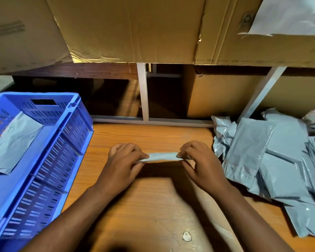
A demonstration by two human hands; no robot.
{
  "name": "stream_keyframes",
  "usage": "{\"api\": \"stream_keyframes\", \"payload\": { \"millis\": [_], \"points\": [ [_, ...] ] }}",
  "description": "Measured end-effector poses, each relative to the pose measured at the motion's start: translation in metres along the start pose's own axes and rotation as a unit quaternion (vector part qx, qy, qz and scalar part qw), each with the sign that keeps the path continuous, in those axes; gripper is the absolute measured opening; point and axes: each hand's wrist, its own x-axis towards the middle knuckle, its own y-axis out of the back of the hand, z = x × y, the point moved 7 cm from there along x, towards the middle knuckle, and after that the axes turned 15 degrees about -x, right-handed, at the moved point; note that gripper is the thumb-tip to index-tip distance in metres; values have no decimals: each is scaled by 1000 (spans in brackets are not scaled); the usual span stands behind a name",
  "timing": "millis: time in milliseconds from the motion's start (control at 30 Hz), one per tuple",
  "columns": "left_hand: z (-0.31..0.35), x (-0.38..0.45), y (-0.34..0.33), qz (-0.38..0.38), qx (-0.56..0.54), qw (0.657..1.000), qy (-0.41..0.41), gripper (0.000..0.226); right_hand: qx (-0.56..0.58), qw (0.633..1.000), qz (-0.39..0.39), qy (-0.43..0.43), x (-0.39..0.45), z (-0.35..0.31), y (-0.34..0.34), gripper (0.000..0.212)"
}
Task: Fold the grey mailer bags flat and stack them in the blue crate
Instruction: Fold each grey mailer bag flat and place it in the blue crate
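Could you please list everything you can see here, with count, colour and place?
folded bag: one, grey, held above the middle of the table between both hands
crate: one, blue, on the left of the table
bags in the crate: a small grey stack, exact count unclear, on the crate floor
loose bags: a pile, grey, count unclear, on the right of the table
table: one, wooden, orange-brown, with a chipped spot near the front edge
cardboard boxes: several, brown, on the shelf above and behind
shelf frame: white posts, behind the table
left hand: pinches the folded bag's left end
right hand: pinches its right end
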Motion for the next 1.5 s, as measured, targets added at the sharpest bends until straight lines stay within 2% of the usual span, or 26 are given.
{"api": "stream_keyframes", "payload": {
  "millis": [67,133,200,267,333,400,467,600,700,1000,1100,1300,1500],
  "points": [
    [-9,-20,-22,-43,18,999,11,29,-31,999,-33,11,-20,-3,-22,17],
    [-27,-53,-53,-106,30,993,35,27,-39,991,-124,13,-53,-4,-57,18],
    [-38,-83,-71,-133,27,988,69,26,-34,983,-180,11,-84,-5,-77,22],
    [-37,-96,-73,-114,5,990,88,27,-21,984,-176,-7,-96,-4,-75,29],
    [-29,-92,-70,-82,-15,993,82,27,-18,989,-147,-27,-86,-5,-68,26],
    [-28,-77,-76,-62,-14,994,93,34,-47,989,-134,-34,-66,-10,-74,30],
    [-34,-59,-88,-59,1,990,126,46,-71,984,-154,-46,-44,-19,-94,41],
    [-51,-47,-115,-105,57,981,152,53,-89,971,-209,-69,-32,-36,-145,59],
    [-60,-57,-122,-115,80,978,155,54,-102,969,-214,-67,-40,-37,-160,62],
    [-68,-55,-130,-129,98,972,169,56,-122,961,-239,-72,-39,-36,-170,59],
    [-71,-56,-126,-129,105,966,196,62,-113,962,-241,-62,-37,-34,-167,62],
    [-80,-75,-121,-156,124,950,241,79,-151,949,-236,-144,-69,16,-136,74],
    [-78,-75,-123,-174,130,945,243,80,-131,947,-255,-149,-73,16,-136,73]
  ]
}}
